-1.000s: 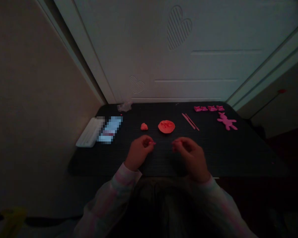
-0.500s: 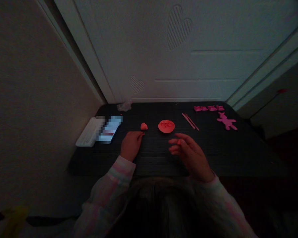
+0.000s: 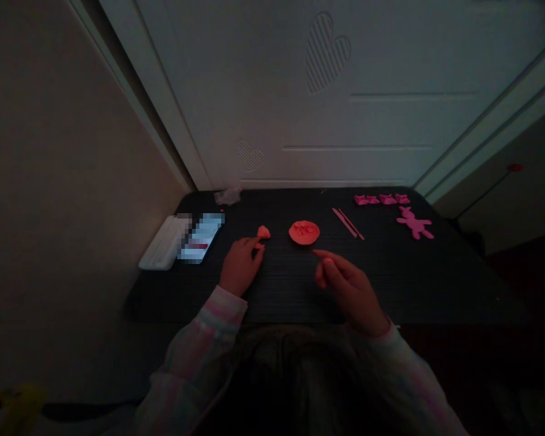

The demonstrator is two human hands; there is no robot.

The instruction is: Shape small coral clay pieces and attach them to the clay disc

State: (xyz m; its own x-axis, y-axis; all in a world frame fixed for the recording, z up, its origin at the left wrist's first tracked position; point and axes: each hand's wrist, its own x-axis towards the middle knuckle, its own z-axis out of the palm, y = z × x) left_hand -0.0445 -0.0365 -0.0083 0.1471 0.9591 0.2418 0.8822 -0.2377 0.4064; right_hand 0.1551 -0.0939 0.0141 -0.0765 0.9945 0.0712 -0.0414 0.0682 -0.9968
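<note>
My left hand (image 3: 241, 263) rests on the dark table just in front of an orange-pink lump of modelling clay (image 3: 264, 232). Between its thumb and fingers is a small piece of the same clay (image 3: 259, 246). To the right, my right hand (image 3: 347, 287) hovers over the table's front part, thumb pressed to curled fingers and index finger stretched forward. Whatever sits in that pinch is too small and dim to make out. A shallow orange-pink clay dish (image 3: 304, 233) with folded shapes inside lies between and beyond my hands.
Two thin pink modelling tools (image 3: 347, 223) lie right of the dish. Farther right are a pink bear-shaped figure (image 3: 415, 223) and several pink bow-like pieces (image 3: 381, 199). At left are a phone (image 3: 202, 238), a white case (image 3: 166, 242) and crumpled clear plastic (image 3: 227, 195). A white door (image 3: 263, 91) stands behind.
My left thumb and fingers have spread a little, fingertips shifting toward the clay lump. My right hand's fingers have curled in against the thumb, leaving the index finger extended.
</note>
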